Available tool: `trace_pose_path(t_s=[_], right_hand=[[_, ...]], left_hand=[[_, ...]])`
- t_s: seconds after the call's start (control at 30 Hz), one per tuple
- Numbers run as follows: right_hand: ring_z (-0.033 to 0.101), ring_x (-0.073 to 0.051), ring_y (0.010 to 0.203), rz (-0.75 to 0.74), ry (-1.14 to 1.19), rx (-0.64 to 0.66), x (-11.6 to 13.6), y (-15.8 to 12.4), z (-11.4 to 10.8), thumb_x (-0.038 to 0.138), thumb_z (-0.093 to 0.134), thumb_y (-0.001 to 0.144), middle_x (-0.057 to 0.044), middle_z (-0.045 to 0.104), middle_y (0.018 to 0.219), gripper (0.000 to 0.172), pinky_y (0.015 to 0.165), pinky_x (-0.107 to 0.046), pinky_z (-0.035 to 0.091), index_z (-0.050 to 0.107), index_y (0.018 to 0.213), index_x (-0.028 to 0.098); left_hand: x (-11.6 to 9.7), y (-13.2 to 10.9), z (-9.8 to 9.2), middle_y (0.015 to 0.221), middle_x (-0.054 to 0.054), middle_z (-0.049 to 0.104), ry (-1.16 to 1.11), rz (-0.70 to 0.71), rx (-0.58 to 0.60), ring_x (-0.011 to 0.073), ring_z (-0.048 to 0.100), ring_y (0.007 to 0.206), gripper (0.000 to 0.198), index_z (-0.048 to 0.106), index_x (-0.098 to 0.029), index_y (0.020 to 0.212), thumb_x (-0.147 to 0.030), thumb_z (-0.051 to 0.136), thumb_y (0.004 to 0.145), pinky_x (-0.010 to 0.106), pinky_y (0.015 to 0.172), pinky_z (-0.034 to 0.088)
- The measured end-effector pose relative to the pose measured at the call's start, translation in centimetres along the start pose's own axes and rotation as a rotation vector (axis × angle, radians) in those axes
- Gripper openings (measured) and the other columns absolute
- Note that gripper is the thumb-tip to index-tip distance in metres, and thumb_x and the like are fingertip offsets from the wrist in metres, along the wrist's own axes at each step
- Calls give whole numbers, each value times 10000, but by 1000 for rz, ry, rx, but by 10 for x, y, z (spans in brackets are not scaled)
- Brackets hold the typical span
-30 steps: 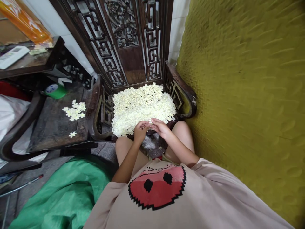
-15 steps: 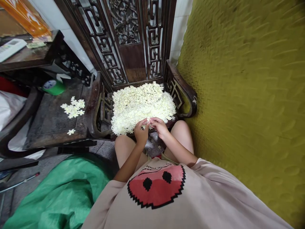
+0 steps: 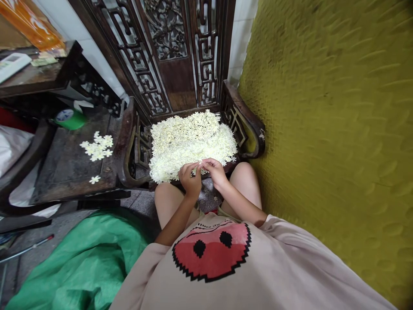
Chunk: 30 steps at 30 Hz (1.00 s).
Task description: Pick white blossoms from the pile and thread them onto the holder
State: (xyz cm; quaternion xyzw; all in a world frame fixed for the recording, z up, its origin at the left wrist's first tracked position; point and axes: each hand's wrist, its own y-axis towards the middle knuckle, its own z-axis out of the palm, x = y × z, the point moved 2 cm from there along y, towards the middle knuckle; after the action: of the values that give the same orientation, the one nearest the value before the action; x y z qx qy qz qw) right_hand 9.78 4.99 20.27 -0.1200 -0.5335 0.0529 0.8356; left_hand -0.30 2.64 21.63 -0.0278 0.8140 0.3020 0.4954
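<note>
My left hand and my right hand meet fingertip to fingertip at the near edge of a flower heap. Both are closed in a pinch on a small white flower, which the fingers mostly cover. Just beyond them, the thick heap of white flowers spreads across the seat of a dark carved wooden chair. The part of the heap at the back looks slightly yellower than the front.
To the left, a dark wooden surface bears a loose cluster of white flowers, a single flower and a green tape roll. Green sheeting lies on the floor. A yellow textured mat stands close on the right.
My hands stay together at the heap's front edge, with the fingertips slightly closer and the white flower less visible. The whole view has shifted a little.
</note>
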Motion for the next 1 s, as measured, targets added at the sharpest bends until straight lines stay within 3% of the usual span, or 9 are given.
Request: trace_pose_path(t_s=[0.13,0.27,0.47,0.57,0.8,1.0], right_hand=[[551,-135,693,-7,14,-13,2,0,1,342,746,535,11,623,667,215,724,-284,426,644,655,196],[549,-129,684,1,36,-4,2,0,-1,348,746,545,11,621,675,218,723,-282,428,641,662,196],[541,-112,654,60,67,81,1,2,-4,377,775,537,13,621,689,260,715,-270,435,643,675,200],[548,-112,655,78,70,135,3,3,-4,388,784,530,19,619,684,284,731,-274,438,643,693,203],[555,-113,688,69,67,192,5,5,-4,376,797,523,22,629,710,285,753,-271,434,653,698,202],[547,-121,699,34,-25,176,8,3,-2,369,789,523,18,629,707,266,738,-273,418,668,694,204]], left_hand=[[-1,2,1,782,25,619,-134,-73,99,135,565,746,118,648,-193,769,-305,611,772,273,704,433],[1,3,2,845,38,641,-292,-196,182,156,583,853,137,666,-197,786,-321,612,764,279,748,440],[8,3,4,806,25,672,-710,-605,232,141,608,779,203,671,-187,779,-330,721,645,297,797,456],[8,4,4,768,15,671,-848,-723,252,115,600,715,245,675,-185,756,-342,761,589,281,772,459],[7,7,1,735,10,673,-824,-717,182,108,600,694,285,665,-173,716,-349,791,531,273,752,468],[6,9,-4,755,16,672,-708,-647,219,123,615,733,283,654,-173,748,-335,775,550,292,770,473]])
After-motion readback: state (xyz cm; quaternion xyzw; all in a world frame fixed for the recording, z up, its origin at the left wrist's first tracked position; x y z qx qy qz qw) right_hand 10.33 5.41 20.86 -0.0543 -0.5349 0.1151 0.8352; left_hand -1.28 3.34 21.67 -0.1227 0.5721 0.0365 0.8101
